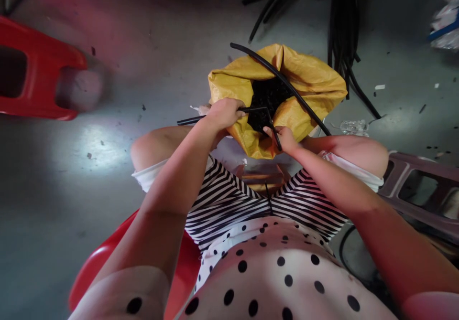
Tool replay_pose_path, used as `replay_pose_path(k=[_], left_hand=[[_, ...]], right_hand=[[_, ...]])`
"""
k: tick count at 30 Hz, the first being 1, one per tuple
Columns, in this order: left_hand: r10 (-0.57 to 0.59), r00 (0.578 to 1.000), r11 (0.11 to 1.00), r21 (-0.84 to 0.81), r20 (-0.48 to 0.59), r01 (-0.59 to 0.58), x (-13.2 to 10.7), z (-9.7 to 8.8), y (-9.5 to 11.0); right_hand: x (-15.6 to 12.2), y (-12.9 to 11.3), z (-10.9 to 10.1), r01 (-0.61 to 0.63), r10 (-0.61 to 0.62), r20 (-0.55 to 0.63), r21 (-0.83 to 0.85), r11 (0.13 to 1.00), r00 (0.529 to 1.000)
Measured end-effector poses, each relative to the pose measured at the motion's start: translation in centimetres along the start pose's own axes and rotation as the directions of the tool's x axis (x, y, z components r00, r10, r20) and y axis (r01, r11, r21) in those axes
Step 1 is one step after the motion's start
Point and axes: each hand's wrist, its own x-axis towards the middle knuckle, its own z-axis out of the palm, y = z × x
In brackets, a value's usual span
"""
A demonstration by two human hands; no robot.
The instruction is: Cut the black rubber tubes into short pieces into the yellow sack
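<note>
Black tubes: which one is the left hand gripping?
The left hand grips the tube jutting sideways over the mouth of the yellow bag; the longer tube slants across it, and other tubes lie on the floor.

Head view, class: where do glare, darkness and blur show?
Head view: whitish glare on the floor beside the left knee; head view: very dark inside the yellow sack; head view: right sleeve blurred, lower right.

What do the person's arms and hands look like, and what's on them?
The left hand and right hand are bare, and so are both forearms. The left sleeve is white with a round black dot. Only a pale edge of the right sleeve shows.
</note>
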Motion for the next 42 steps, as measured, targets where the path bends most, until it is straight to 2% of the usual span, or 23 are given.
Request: replay_pose_path(k=[6,15,20,29,33,37,42], left_hand=[[-0.039,0.999,0.998,0.039,-0.032,0.040,0.2,0.1,-0.2],[-0.018,1.000,0.997,0.069,-0.007,0.019,0.0,0.0,-0.4],[0.043,0.999,0.999,0.028,-0.014,-0.042,-0.1,0.3,-0.2],[0.000,1.000,0.998,0.066,-0.026,0.002,-0.2,0.1,0.0],[-0.057,0.996,0.996,0.067,-0.072,0.062,-0.1,-0.2,-0.5],[-0.056,0.994,0.997,0.045,-0.097,0.061,-0.3,-0.5,-0.4],[-0.032,0.998,0.998,0.045,-0.060,0.035,-0.4,-0.4,0.6]], right_hand=[[-0.1,-0.1,-0.1,-0.026,0.025,0.024,0.022,0.999,0.999],[0.2,-0.2,-0.5,-0.059,0.058,0.092,0.009,0.998,0.994],[0.7,-0.1,-0.5,-0.074,0.074,0.080,0.001,0.997,0.994],[0.4,-0.4,-0.6,-0.021,0.021,0.009,-0.009,1.000,1.000],[0.1,-0.4,-0.5,-0.051,0.048,0.078,0.033,0.998,0.996],[-0.2,-0.6,-0.4,-0.090,0.078,0.174,0.062,0.994,0.982],[-0.3,-1.0,-0.5,-0.098,0.078,0.205,0.088,0.991,0.976]])
